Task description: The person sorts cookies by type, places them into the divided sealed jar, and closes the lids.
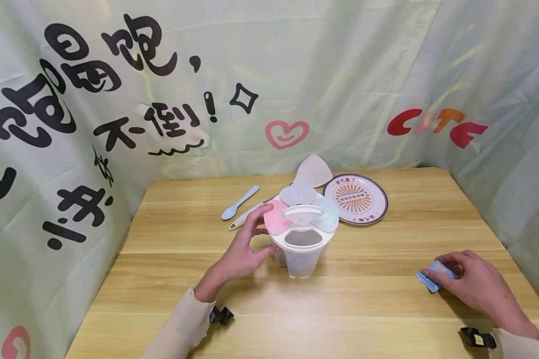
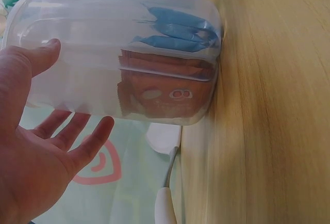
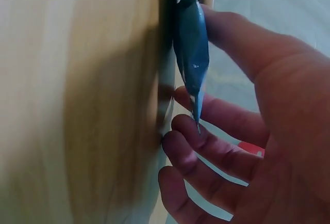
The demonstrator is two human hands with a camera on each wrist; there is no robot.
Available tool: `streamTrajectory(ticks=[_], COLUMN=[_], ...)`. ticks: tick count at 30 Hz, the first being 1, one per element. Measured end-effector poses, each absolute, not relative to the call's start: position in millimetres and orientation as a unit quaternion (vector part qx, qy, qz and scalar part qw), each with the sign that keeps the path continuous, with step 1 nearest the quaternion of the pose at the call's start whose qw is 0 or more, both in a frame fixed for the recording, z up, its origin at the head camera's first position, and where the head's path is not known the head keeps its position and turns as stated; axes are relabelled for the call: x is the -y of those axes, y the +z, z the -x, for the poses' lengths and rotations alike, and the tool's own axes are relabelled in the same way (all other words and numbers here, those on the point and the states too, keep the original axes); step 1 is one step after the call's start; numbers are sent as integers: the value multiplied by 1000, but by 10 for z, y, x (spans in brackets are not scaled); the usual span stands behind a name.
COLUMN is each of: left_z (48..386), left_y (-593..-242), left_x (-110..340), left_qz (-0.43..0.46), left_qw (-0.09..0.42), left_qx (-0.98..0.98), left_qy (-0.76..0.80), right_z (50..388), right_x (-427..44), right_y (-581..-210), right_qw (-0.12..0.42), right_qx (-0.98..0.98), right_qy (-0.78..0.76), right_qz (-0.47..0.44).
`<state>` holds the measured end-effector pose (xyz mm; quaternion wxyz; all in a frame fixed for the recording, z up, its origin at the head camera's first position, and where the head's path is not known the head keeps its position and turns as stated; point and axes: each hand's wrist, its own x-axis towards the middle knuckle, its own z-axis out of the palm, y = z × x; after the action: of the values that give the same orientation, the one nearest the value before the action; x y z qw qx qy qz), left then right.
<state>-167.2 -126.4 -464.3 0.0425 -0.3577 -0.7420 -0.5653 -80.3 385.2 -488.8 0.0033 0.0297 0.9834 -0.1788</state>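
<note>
A translucent plastic storage container [image 1: 302,264] with several compartments stands upright at the table's middle. Its front lid [image 1: 303,214] is flipped up, while the pink, lilac and pale blue lids lie down. My left hand [image 1: 240,257] holds its left side, thumb low and fingers near the pink lid. Through the wall, the left wrist view reveals blue packets [image 2: 178,30] and brown packets [image 2: 165,87] at the bottom. Far to the right, my right hand [image 1: 480,286] pinches a small blue packet [image 1: 431,279] close above the tabletop; whether the packet touches the wood, I cannot tell.
Behind the container lies a pale spatula [image 1: 313,171], partly hidden by it. A light blue spoon [image 1: 240,203] is to its left, a patterned plate [image 1: 354,199] to its right. Printed cloth [image 1: 341,89] hangs along the wooden table's [image 1: 364,299] back and sides.
</note>
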Motion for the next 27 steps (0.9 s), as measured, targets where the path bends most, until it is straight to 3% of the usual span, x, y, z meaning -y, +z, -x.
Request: streamTrajectory(ticks=[5, 14, 22, 27], left_z=[1672, 1671, 1673, 1680], left_y=[-4654, -4649, -4650, -4658], left_x=[1263, 1260, 1263, 1267], left_qz=[363, 357, 357, 358], left_qw=[45, 40, 43, 43], left_qx=[741, 742, 743, 744], left_qy=[-563, -566, -565, -563], right_z=[794, 802, 858, 924], right_x=[-3830, -3760, -3563, -3381], right_y=[-4914, -4848, -4653, -4419], right_qw=[-32, -38, -128, -158], right_qx=[-978, -965, -941, -934], right_qy=[-207, -260, -313, -319], right_qz=[-22, -23, 18, 36])
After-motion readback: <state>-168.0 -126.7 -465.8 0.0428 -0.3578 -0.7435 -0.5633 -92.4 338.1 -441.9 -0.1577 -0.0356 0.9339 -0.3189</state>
